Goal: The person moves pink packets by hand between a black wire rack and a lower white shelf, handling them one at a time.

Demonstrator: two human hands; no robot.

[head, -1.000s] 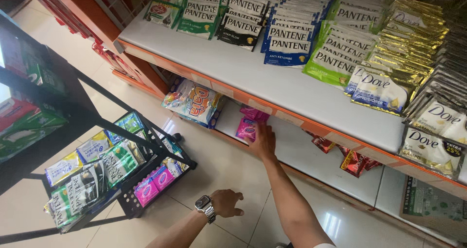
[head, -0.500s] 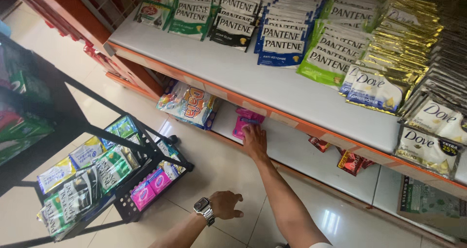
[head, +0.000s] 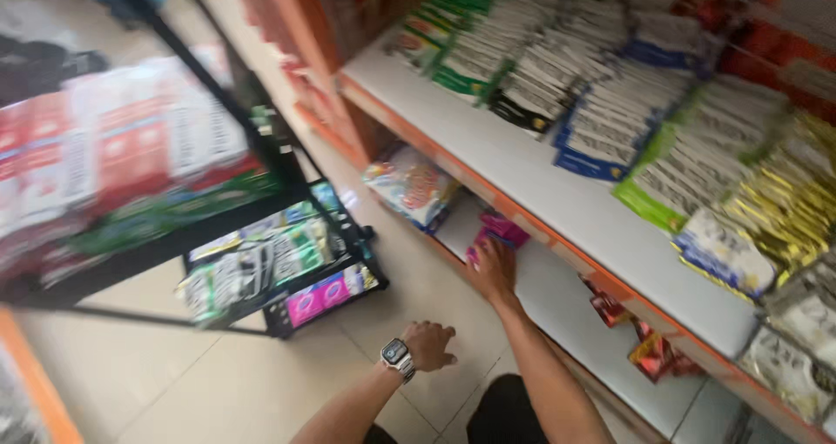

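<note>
Head view, blurred by motion. Right hand (head: 493,270) reaches into the low shelf (head: 557,296) under the white upper shelf (head: 557,196); palm lies on a pink packet (head: 498,232) near that shelf's front edge, fingers spread over it. Whether they actually pinch it cannot be told. Packet looks like thin, flexible film: probably light, soft, a bit slick, likely to crumple rather than break. Best taken by a side edge, thumb under, fingers on top. A larger patterned bag (head: 409,185) leans just beside it, toward the shelf's left end. Left hand (head: 429,344), watch at the wrist, rests loosely curled on the floor tiles (head: 218,383), holding nothing. Black wire rack (head: 287,274) of sachets stands nearby.
</note>
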